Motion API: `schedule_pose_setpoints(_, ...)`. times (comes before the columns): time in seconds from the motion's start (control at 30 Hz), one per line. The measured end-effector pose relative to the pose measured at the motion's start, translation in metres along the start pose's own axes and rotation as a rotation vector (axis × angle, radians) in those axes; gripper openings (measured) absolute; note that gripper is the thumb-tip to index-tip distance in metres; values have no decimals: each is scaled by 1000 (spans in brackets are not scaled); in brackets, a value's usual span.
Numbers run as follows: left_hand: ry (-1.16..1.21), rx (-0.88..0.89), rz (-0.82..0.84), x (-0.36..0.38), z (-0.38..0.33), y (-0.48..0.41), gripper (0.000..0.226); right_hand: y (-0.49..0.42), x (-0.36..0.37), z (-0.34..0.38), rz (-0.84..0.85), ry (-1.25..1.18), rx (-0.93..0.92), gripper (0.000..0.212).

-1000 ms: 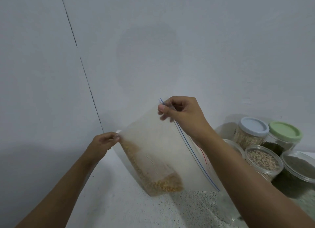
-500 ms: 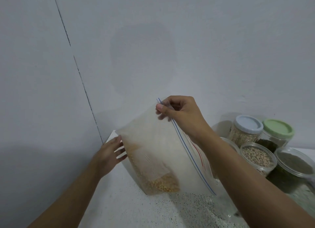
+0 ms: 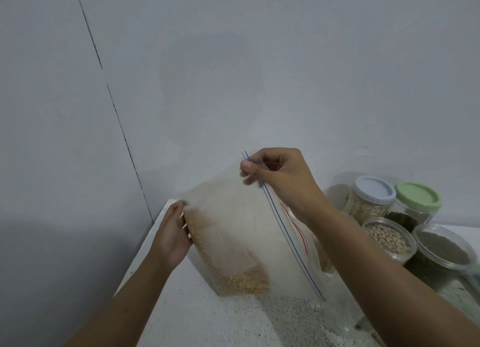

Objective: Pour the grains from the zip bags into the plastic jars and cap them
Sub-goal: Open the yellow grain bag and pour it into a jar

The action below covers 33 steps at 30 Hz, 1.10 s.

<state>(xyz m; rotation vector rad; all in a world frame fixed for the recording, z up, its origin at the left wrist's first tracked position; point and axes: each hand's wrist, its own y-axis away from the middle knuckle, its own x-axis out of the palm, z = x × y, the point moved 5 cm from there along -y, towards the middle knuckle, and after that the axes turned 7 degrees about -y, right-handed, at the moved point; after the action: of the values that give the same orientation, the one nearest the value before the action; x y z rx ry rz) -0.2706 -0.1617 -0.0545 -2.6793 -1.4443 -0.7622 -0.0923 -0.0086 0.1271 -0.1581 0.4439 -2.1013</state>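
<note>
**While the zip bag hangs tilted, both my hands are on it**

Where the speckled worktop meets the wall, I hold the clear zip bag tilted over it. Right of it stand the blue-lidded jar and green-lidded jar, with two uncapped jars in front. My right hand pinches the zip strip's top corner. My left hand lays straight fingers against the left edge. Yellow grains fill the lowest corner.

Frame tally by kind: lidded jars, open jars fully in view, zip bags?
Lidded jars: 2 (blue-lidded jar, green-lidded jar)
Open jars fully in view: 2 (jar of pale beans, jar of dark grains)
Zip bag: 1
Total: 5
</note>
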Motion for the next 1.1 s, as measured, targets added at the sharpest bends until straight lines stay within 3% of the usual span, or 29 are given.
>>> schedule_pose_setpoints(0.23, 142, 74, 20, 15, -19, -3, 14, 3, 4, 16, -4, -27, -38, 15)
schedule_pose_setpoints(0.5, 130, 206, 66, 36, -77, -15, 23, -10, -8, 46, -82, -61, -122, 11)
schedule_pose_setpoints(1.1, 120, 232, -3, 101, -124, 17, 24, -11, -57, 109, -83, -123, -182, 11)
